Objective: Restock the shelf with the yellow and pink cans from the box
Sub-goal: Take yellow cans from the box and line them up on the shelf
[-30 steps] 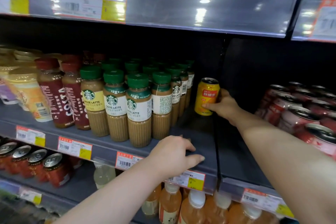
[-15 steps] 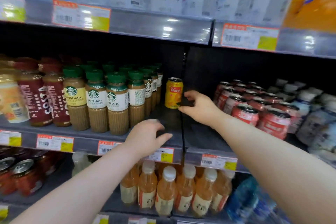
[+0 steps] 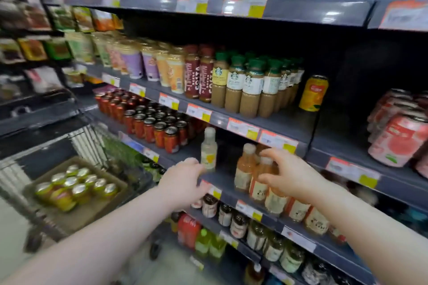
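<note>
One yellow can (image 3: pixel 313 93) stands alone on the grey shelf (image 3: pixel 289 125), right of the green-capped coffee bottles (image 3: pixel 250 87). Several pink cans (image 3: pixel 398 139) fill the bay to the right. A cardboard box (image 3: pixel 102 206) with several yellow cans (image 3: pixel 76 186) sits in a wire cart at lower left. My left hand (image 3: pixel 183 183) hovers in front of the lower shelf edge, fingers loosely curled, holding nothing. My right hand (image 3: pixel 289 173) is in the air before the orange bottles, fingers spread, empty.
Red-labelled cans (image 3: pixel 152 122) and orange juice bottles (image 3: pixel 257 176) fill the shelf below. Small bottles (image 3: pixel 234 222) line the lower rows. Cartons and pouches stand on the top shelf (image 3: pixel 289 10). The wire cart (image 3: pixel 88 146) stands left of the shelving.
My right hand has let go of the yellow can and pulled back down. My left hand left the shelf edge. The view swung left and back, bringing the cart and box into sight.
</note>
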Demonstrator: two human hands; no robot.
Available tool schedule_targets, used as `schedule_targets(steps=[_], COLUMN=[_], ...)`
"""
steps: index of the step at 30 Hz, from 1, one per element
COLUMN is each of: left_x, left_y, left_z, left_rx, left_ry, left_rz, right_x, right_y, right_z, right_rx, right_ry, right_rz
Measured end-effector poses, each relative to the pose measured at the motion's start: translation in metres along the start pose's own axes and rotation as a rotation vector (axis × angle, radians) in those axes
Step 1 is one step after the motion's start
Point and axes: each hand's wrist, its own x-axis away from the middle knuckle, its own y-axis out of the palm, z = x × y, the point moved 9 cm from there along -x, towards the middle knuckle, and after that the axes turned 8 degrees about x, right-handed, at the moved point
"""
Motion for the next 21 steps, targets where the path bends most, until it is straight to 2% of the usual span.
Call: schedule_targets(steps=[5,10,21], left_x=[0.090,0.164,0.252], left_y=[-0.031,-0.069,-0.159], left_z=[-0.105,-0.212,-0.440], left_rx=[-0.121,-0.151,-0.065], left_ry=[-0.239,-0.445,-0.570], left_rz=[-0.010,0.060,0.119], right_x=[0.007,-0.001,-0.074], right_y=[0.055,0.087,0.181], right_z=[-0.083,-0.173,-0.437], right_rx=[-0.082,-0.099,-0.095], right_ry=[-0.127,-0.226,-0.371], right_rz=[-0.142,-0.199,-0.275])
